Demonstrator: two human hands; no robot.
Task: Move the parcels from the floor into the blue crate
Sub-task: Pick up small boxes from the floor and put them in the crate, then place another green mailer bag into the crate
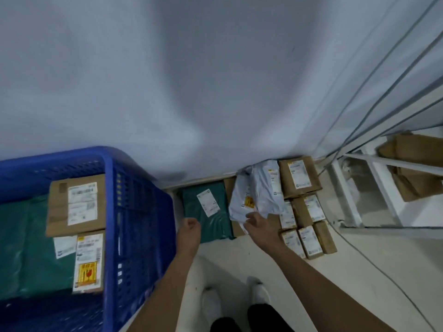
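The blue crate [141, 212] stands at the left and holds a green mailer bag [26, 240] with two brown boxes [76, 204] on top. On the floor by the wall lie a green mailer bag [206, 209], a white poly bag [256, 195] and several brown boxes [299, 178]. My right hand [257, 224] grips the lower edge of the white poly bag. My left hand [190, 230] hovers over the green mailer's near left corner with fingers curled, holding nothing.
A grey-white wall [215, 80] runs behind the parcels. A white metal rack [374, 188] with an open cardboard box [417, 164] stands at the right, cables [374, 267] trailing across the pale floor. My feet [239, 300] stand just behind the parcels.
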